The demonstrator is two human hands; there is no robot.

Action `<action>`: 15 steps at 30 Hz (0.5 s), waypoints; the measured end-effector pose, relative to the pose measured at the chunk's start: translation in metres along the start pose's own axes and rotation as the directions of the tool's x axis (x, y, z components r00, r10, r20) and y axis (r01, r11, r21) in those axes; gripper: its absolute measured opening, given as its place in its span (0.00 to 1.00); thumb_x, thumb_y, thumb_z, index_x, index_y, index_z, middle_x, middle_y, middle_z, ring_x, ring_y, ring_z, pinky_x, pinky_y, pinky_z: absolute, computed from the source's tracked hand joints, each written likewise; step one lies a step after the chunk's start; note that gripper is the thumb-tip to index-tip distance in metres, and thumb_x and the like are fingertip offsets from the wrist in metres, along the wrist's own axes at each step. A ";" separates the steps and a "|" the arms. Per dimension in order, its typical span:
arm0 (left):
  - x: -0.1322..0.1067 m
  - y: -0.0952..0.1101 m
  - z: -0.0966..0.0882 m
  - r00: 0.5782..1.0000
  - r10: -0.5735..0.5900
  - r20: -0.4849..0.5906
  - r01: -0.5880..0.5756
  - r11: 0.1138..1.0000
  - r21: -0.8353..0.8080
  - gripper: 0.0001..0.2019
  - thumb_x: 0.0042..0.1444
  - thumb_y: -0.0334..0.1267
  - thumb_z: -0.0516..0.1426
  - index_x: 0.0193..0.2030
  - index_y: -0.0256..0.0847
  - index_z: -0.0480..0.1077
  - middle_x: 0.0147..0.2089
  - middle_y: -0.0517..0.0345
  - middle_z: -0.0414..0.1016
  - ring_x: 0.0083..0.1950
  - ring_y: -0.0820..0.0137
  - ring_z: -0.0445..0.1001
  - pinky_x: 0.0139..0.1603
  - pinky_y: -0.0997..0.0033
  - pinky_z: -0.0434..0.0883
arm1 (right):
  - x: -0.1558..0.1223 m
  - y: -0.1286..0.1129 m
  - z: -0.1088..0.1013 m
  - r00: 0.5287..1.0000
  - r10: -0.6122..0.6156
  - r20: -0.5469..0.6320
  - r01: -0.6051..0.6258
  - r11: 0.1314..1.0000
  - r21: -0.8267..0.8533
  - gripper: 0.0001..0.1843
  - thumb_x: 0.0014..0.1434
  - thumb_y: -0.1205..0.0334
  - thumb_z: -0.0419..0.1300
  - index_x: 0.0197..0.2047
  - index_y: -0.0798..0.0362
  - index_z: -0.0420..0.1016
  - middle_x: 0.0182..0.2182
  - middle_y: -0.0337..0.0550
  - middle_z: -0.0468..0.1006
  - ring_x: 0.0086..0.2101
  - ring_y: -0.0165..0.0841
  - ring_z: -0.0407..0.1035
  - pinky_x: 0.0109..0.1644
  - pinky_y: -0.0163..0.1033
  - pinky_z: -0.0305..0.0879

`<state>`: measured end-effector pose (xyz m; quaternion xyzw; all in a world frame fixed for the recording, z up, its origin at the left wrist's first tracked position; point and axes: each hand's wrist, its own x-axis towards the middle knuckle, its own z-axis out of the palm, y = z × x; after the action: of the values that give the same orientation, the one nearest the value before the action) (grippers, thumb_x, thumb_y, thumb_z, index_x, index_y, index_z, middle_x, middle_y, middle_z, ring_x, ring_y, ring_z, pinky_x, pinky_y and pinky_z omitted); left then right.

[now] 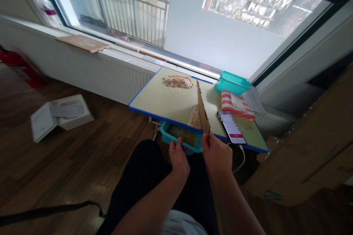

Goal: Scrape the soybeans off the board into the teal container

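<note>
My left hand grips the near rim of a teal plastic tub, held just below the table's front edge. Small greenish-brown grains lie in the tub. In my right hand is a strip of brown cardboard, standing on edge across the tabletop. Against the strip's left side, close to the table edge, rests a small heap of pale and orange grains. A larger pile of white and orange-brown grains sits farther back on the table.
On the table's right side are a second teal tub, a red-and-white striped cloth and a phone with a white cable. A large cardboard box stands at right. An open white box and a fire extinguisher are at left.
</note>
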<state>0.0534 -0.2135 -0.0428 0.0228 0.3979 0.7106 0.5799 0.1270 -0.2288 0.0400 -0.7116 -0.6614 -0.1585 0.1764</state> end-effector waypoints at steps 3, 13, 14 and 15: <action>0.002 0.003 0.001 1.000 -0.004 -0.015 0.004 1.000 -0.013 0.12 0.45 0.42 0.60 0.28 0.40 0.60 0.20 0.70 0.59 0.18 0.81 0.56 0.18 0.79 0.56 | 0.001 -0.008 0.000 1.000 -0.015 -0.010 0.015 1.000 0.003 0.16 0.60 0.59 0.50 0.39 0.56 0.77 0.21 0.43 0.76 0.19 0.24 0.63 0.26 0.33 0.45; 0.015 0.019 -0.002 0.999 0.032 -0.031 -0.034 0.997 -0.067 0.11 0.47 0.40 0.59 0.28 0.40 0.59 0.19 0.71 0.57 0.17 0.81 0.55 0.18 0.79 0.56 | 0.005 -0.039 0.004 0.996 -0.090 -0.017 0.090 0.996 0.024 0.16 0.59 0.59 0.50 0.40 0.56 0.77 0.22 0.44 0.78 0.19 0.26 0.65 0.26 0.33 0.46; 0.017 0.021 -0.002 0.998 0.040 -0.043 -0.043 0.997 -0.068 0.11 0.46 0.40 0.59 0.28 0.40 0.58 0.19 0.71 0.57 0.17 0.81 0.55 0.18 0.79 0.55 | 0.006 -0.042 0.004 0.995 -0.097 -0.020 0.098 0.995 0.026 0.17 0.59 0.59 0.50 0.40 0.56 0.77 0.22 0.44 0.77 0.19 0.26 0.65 0.26 0.33 0.46; 0.019 0.023 -0.002 0.997 0.045 -0.058 -0.049 0.997 -0.067 0.11 0.46 0.40 0.59 0.28 0.40 0.58 0.19 0.71 0.56 0.17 0.81 0.55 0.18 0.79 0.55 | 0.007 -0.045 0.005 0.994 -0.105 -0.021 0.106 0.994 0.028 0.17 0.59 0.59 0.50 0.40 0.56 0.77 0.22 0.44 0.77 0.19 0.26 0.64 0.26 0.33 0.47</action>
<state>0.0273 -0.1993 -0.0385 -0.0079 0.3887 0.7376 0.5521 0.0828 -0.2178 0.0403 -0.6714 -0.6986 -0.1650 0.1844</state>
